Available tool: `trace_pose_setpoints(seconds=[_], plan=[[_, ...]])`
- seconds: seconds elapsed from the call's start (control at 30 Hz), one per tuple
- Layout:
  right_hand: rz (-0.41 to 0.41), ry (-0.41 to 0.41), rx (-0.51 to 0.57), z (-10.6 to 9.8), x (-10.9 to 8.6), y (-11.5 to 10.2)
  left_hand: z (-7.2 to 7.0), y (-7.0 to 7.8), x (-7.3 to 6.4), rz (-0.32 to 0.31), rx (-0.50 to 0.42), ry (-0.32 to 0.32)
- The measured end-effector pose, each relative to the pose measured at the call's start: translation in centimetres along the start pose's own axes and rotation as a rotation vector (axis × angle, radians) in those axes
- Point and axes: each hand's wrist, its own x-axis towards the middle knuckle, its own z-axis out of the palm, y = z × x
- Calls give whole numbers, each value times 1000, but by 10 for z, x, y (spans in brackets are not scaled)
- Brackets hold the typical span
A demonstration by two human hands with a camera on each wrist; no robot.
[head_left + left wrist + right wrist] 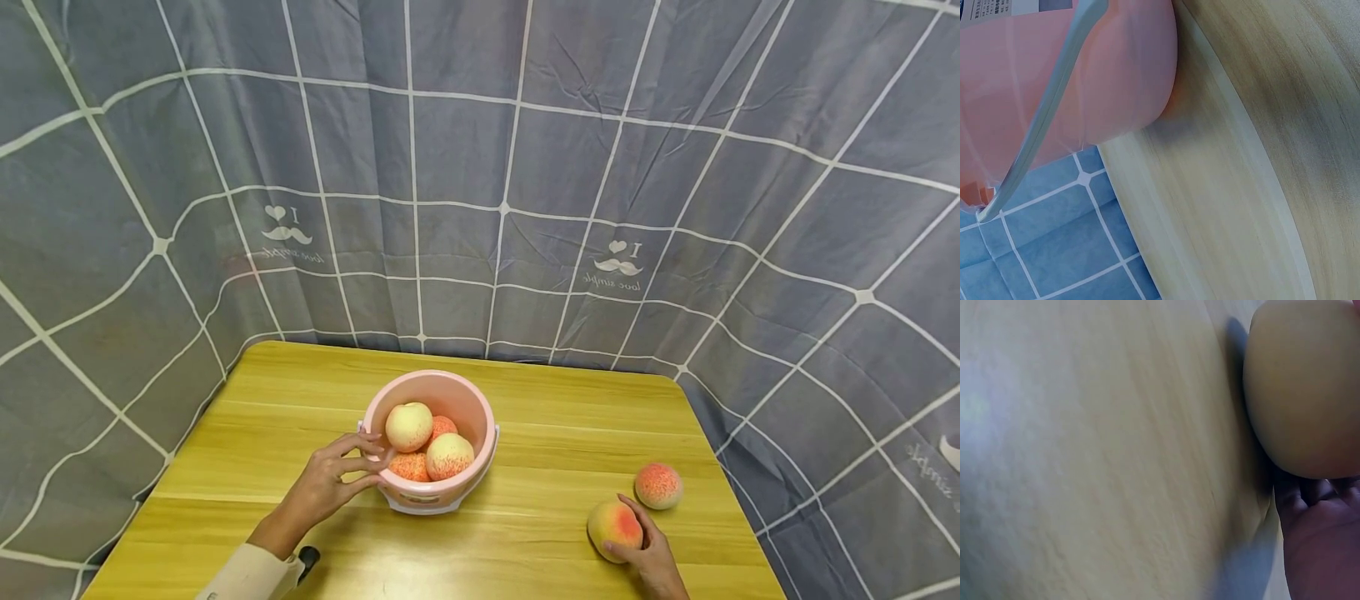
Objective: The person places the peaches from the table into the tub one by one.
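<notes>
A pink bucket [429, 387] stands on the table with several peaches [409, 427] inside, some pale yellow and some orange-red. At its left side my left hand [330, 479] holds the rim, fingers over the edge and thumb lower on the outside. The bucket's pink wall [1129, 69] and its pale handle [1047, 112] fill the upper left of the left wrist view. On the right, my right hand [651, 557] grips a yellow peach with a red blush [611, 527], thumb in front and fingers behind. That peach [1304, 387] looks large in the right wrist view.
Just beyond my right hand lies another peach [659, 486], red on top and pale below. The wooden table [540, 467] ends at a grey curtain [465, 250] with white grid lines, which hangs along the back and both sides.
</notes>
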Motion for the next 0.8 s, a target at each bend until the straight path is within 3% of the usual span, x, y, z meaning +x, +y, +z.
trace_pose_setpoints(seconds=[0.8], plan=[[38,90,-33,8,2,-3,-1,1,0,1,-1,-3]])
